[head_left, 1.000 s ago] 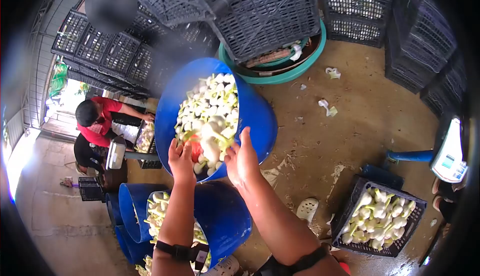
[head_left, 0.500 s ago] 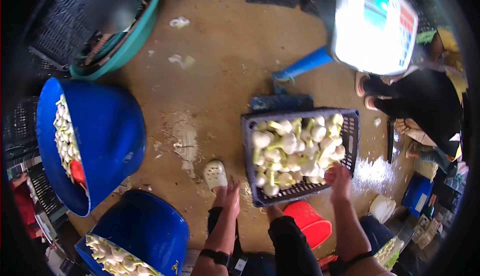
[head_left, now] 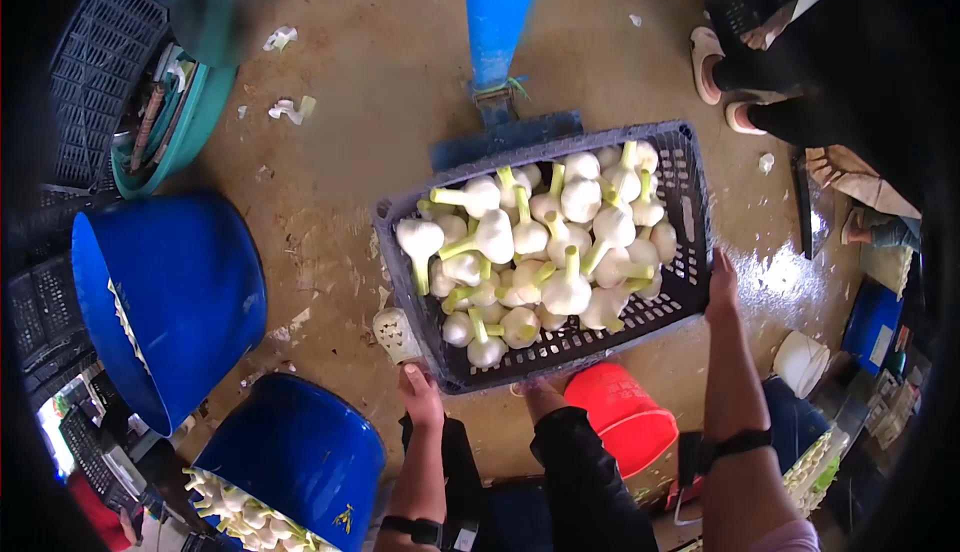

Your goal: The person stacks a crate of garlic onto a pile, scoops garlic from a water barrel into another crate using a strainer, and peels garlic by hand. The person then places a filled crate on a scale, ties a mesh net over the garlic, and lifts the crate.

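Observation:
A dark plastic crate (head_left: 692,232) holds many white garlic bulbs (head_left: 565,282) with short green stems. My left hand (head_left: 422,397) grips the crate's near left corner, thumb showing and the other fingers hidden by the rim. At the opposite end my right hand (head_left: 721,287) is closed on the right side wall, its fingers partly out of sight. The crate is tilted in view, right end higher. Just beyond it is the blue base plate (head_left: 505,142) of a blue post (head_left: 500,22).
Blue barrels (head_left: 190,292) stand at left; garlic fills a nearer barrel (head_left: 300,452). A red bucket (head_left: 620,417) is by my legs. A green tub (head_left: 200,132) lies upper left. Another person's feet (head_left: 708,62) are at right on the wet floor (head_left: 340,162).
My left hand has come onto the crate's left corner, and my right hand has moved from the garlic to the right wall. The crate appears larger and more tilted; the view has shifted.

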`<action>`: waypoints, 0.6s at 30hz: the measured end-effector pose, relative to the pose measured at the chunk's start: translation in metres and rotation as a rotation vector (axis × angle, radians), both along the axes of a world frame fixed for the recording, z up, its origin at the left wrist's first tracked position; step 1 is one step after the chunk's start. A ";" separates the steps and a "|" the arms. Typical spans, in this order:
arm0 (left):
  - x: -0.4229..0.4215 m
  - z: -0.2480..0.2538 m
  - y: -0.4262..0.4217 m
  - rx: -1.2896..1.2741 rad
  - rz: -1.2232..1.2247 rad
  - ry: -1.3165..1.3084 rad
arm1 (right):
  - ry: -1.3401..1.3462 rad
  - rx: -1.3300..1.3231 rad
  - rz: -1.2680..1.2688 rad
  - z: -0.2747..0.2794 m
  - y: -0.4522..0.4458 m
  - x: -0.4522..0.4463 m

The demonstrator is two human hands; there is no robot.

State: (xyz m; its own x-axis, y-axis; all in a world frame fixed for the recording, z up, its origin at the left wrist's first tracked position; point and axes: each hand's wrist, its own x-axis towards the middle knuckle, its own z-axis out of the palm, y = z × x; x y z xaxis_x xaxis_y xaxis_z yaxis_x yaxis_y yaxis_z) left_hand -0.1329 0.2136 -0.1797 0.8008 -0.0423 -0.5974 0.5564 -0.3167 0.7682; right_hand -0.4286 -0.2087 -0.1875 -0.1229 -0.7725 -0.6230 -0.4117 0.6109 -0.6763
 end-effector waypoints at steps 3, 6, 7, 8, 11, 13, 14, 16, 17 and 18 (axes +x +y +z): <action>-0.005 0.024 0.016 0.211 -0.420 -0.327 | -0.334 0.357 0.018 0.027 -0.008 0.018; -0.001 0.124 -0.032 0.735 -0.772 -0.063 | -0.441 0.400 0.282 0.024 -0.008 0.021; 0.003 0.145 -0.045 0.738 -0.779 -0.067 | -0.445 0.400 0.274 0.018 -0.008 0.013; 0.009 0.165 -0.060 0.823 -0.905 -0.138 | -0.517 0.456 0.199 0.007 -0.010 0.005; 0.030 0.193 -0.096 0.904 -1.063 -0.337 | -0.594 0.500 -0.012 -0.017 -0.010 -0.006; 0.042 0.204 -0.121 0.894 -1.104 -0.463 | -0.544 0.442 -0.145 -0.029 -0.008 -0.010; 0.045 0.208 -0.136 0.873 -1.111 -0.530 | -0.512 0.403 -0.203 -0.033 -0.005 -0.013; 0.046 0.204 -0.158 0.852 -1.096 -0.614 | -0.442 0.341 -0.275 -0.039 -0.003 -0.016; 0.046 0.203 -0.166 0.852 -1.100 -0.608 | -0.411 0.315 -0.293 -0.040 -0.002 -0.017; 0.047 0.202 -0.173 0.920 -1.133 -0.616 | -0.374 0.292 -0.290 -0.040 -0.004 -0.017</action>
